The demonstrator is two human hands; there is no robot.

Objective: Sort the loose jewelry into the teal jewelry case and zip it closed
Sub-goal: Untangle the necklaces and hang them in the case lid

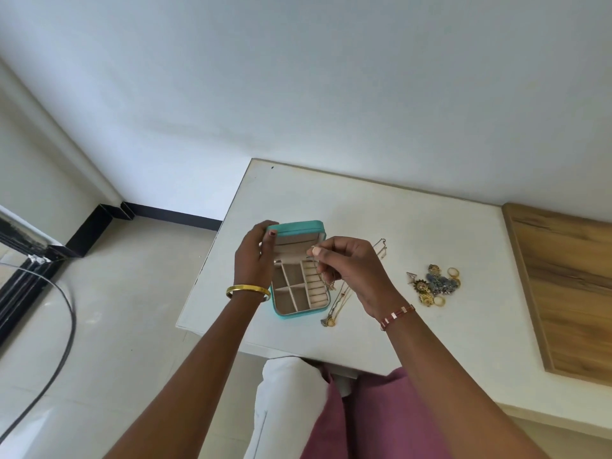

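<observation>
The teal jewelry case [299, 311] lies open on the white table [414, 233], showing beige compartments and ring rolls. My left hand [253, 256] grips the raised lid's left edge. Above the case's right side, my right hand [351, 270] pinches a thin gold necklace [323, 279], whose chain hangs down beside the case. More chains with a pendant [331, 321] trail on the table next to the case. A pile of rings and earrings [433, 288] sits to the right, and another chain [381, 248] lies behind my right hand.
A wooden board [563, 286] lies along the table's right side. The table's left edge [212, 246] drops to a tiled floor. A white cushion [288, 402] and pink-clad lap sit at the near edge. A black cable [63, 326] curves on the floor.
</observation>
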